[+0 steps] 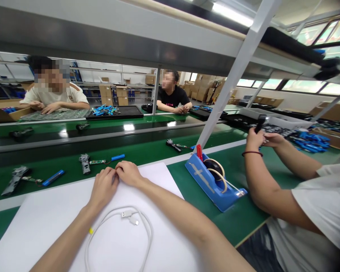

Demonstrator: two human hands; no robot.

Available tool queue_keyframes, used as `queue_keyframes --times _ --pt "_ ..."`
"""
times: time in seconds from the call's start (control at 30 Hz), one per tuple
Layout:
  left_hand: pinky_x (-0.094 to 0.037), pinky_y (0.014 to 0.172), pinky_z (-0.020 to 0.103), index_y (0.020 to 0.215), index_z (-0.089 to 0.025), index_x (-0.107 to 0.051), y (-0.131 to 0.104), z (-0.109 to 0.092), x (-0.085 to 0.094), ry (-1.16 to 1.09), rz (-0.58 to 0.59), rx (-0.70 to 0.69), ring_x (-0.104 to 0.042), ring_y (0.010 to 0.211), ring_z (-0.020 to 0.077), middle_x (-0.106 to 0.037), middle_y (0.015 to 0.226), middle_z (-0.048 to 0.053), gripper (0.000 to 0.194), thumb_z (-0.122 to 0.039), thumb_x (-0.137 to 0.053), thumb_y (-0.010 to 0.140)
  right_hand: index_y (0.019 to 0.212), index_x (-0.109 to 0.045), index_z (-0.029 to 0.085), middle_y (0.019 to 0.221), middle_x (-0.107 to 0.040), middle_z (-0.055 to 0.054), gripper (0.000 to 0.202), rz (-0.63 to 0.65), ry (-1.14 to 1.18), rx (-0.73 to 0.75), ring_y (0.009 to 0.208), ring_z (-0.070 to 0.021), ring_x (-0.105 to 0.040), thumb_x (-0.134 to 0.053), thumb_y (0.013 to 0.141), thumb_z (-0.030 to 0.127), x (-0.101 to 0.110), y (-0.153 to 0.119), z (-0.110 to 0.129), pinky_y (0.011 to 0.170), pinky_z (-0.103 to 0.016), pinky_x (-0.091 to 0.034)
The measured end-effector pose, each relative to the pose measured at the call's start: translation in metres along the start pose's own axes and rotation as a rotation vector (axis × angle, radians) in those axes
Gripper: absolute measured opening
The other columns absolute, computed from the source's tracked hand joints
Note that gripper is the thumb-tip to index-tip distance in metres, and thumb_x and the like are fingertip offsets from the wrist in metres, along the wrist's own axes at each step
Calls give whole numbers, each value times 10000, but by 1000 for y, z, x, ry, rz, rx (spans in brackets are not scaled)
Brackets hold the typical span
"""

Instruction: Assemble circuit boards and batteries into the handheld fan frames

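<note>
My left hand (102, 186) lies palm down near the far edge of a white sheet (65, 215), its fingers close together and loosely stretched. Beside it, my right hand (128, 173) rests with relaxed, slightly bent fingers, touching or almost touching the left. Nothing shows in either hand. A coiled white USB cable (151, 230) lies on the sheet between my forearms, with its plugs (127, 214) in the loop. Just beyond my hands, a dark part with a small circuit board (98, 162) and a blue battery cell (118, 157) lies on the green surface.
Similar wired assemblies lie left (17, 179) and farther right (174, 145). A blue tape dispenser (206, 181) stands right of the sheet. A co-worker's hands (257, 139) hold a dark object at right. Two people sit opposite. A slanted white post (232, 83) supports an overhead shelf (116, 34).
</note>
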State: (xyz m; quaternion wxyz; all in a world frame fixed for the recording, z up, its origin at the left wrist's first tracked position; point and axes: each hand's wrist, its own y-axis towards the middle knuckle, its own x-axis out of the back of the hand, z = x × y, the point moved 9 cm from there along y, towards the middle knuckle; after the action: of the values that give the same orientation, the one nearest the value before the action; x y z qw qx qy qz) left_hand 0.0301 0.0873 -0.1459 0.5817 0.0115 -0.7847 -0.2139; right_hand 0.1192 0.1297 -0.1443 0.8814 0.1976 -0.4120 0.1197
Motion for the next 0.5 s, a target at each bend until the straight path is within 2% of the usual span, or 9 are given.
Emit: queue_keyframes --times 0.5 --pt "-413 812 380 964 -183 -636 0 2 -2 -11 10 -2 -587 967 279 -654 1050 106 286 -293 -373 950 963 -715 230 1070 -709 -12 242 0 4 -12 998 -173 -628 -475 936 213 0 0 -1 856 -263 -444"
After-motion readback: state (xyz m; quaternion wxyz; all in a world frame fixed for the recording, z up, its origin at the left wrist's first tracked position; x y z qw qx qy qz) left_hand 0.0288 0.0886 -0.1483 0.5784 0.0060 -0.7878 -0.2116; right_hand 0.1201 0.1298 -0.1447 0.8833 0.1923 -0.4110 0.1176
